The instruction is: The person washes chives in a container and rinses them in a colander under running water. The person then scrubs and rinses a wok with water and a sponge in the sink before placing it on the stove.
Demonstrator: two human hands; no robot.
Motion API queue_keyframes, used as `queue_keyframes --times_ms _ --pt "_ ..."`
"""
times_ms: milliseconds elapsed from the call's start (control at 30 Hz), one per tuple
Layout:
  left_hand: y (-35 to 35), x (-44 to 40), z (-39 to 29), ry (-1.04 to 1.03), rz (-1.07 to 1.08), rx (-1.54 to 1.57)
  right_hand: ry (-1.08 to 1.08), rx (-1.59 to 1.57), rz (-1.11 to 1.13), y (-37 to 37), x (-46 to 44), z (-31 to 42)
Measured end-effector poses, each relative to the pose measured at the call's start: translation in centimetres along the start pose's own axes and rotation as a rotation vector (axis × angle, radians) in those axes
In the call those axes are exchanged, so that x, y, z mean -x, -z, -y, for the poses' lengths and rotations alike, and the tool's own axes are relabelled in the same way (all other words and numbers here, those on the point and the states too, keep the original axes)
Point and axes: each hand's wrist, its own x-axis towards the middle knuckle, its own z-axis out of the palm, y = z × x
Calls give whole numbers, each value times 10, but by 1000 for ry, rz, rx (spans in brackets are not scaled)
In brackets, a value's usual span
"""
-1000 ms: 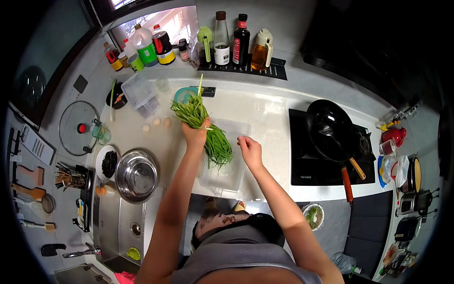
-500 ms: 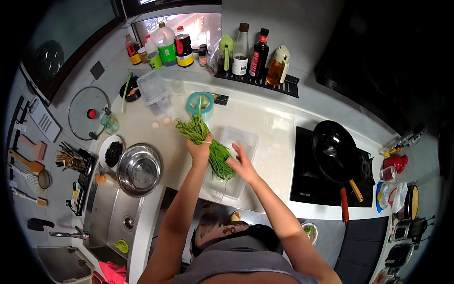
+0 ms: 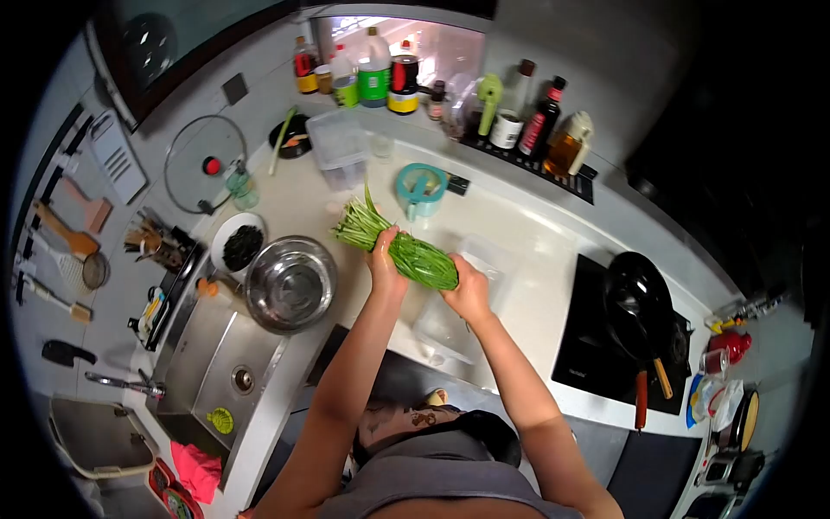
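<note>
A bunch of long greens, perhaps chives, is held level above the counter, pale stem ends to the left and folded leaves to the right. My left hand is wrapped round it near the stems. The leafy end sits in the closed fingers of my right hand. Under the greens and my right hand is a clear plastic container, partly hidden. Just beyond the bunch stands a teal lidded jug. An egg shows beside the stem ends.
A steel bowl and a white bowl of black food stand left, by the sink. Clear plastic boxes are at the back. On the right, a black wok rests on the cooktop. Bottles line the back ledge.
The bunch has turned from hanging steeply to lying nearly level, its leaf ends now gathered. My right hand has gone from spread fingers to gripping the leafy end. The view has shifted.
</note>
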Motion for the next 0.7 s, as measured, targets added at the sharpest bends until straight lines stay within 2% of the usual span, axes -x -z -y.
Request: queue_keyframes --times_ms 167,300,367,500,567,600,633,667,700 --pt "12 -7 -114 -170 -47 61 172 -114 87 -64 -49 77" --pt "62 -24 -203 -321 -73 118 221 -225 198 -144 -67 134" --pt "88 -32 -236 -356 -111 87 176 -265 287 -187 -65 147" --pt "138 -53 -262 -483 -171 -220 116 -241 418 -266 -40 142" --pt "159 -65 -266 -427 -251 -440 120 -214 464 -288 -24 137" --pt "161 -69 -264 -404 -322 -605 -27 -89 715 -292 -19 135" --pt "165 -74 -263 -377 -390 -770 -136 -250 762 -300 -11 126" --pt "179 -84 -263 -308 -218 -874 -245 -412 802 -310 -4 115" --pt "187 -92 -259 -204 -138 -875 -355 -575 836 -316 -1 105"
